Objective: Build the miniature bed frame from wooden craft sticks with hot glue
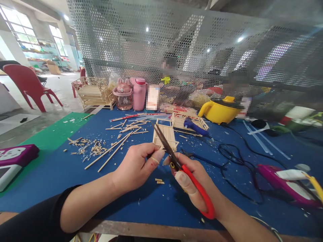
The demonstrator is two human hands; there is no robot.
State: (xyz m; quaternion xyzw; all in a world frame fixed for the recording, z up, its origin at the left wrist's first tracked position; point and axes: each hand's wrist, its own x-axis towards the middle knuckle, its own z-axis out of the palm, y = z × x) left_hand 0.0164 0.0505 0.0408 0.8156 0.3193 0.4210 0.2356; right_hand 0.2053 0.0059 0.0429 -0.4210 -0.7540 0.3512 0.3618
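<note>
My right hand is wrapped round red-handled scissors, whose dark blades point up and to the left. Pinched between thumb and fingertips of my left hand is a small wooden stick, mostly hidden by the fingers and close to the blades. Just beyond both hands lies a small frame of parallel wooden sticks. Two short stick offcuts rest on the blue mat between my forearms.
Loose sticks and a scatter of offcuts lie left. A blue glue gun rests on another stick frame. Behind stand a yellow pot, a pink bottle and a perforated screen. Black cable loops right.
</note>
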